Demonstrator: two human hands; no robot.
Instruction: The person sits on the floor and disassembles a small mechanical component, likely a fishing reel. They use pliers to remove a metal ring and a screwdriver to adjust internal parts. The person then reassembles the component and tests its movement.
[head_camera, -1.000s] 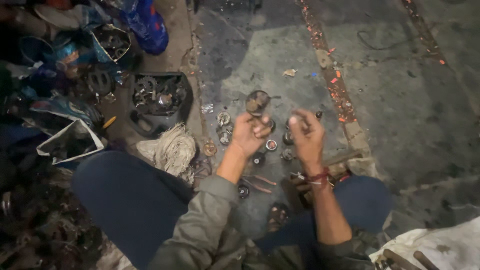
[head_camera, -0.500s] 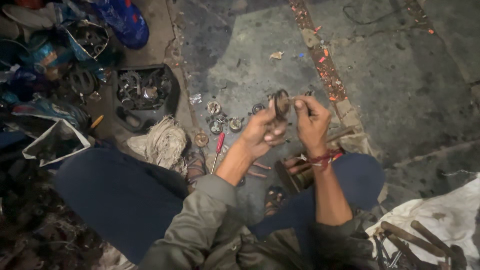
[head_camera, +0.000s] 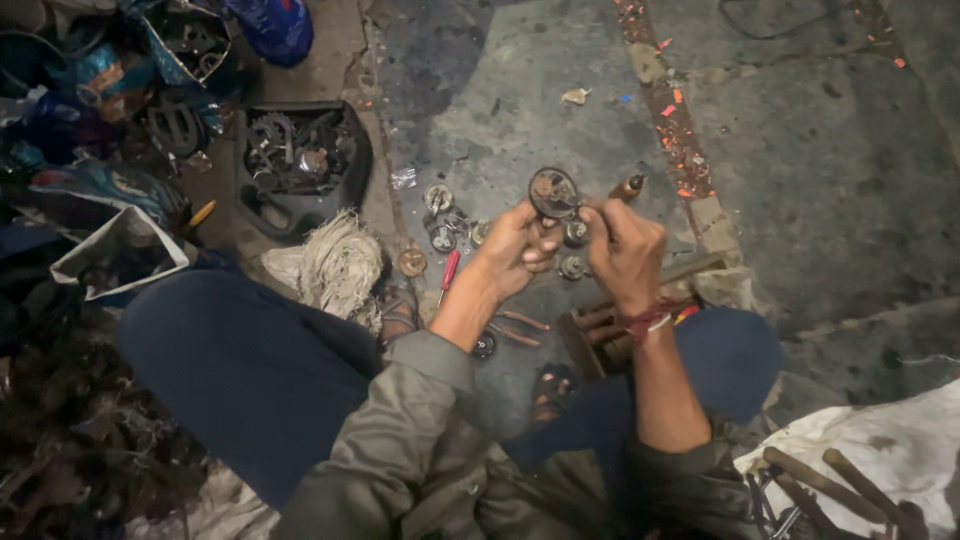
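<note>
Gear (head_camera: 553, 192), lifted higher above the floor (head_camera: 800, 180) than before, was pinched by left hand (head_camera: 515, 250); right hand (head_camera: 625, 250) gripped a tool (head_camera: 628, 187) beside it.

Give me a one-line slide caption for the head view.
Seated on a grimy concrete floor, left hand holds a round metal gear while right hand grips a wooden-handled tool.
</note>
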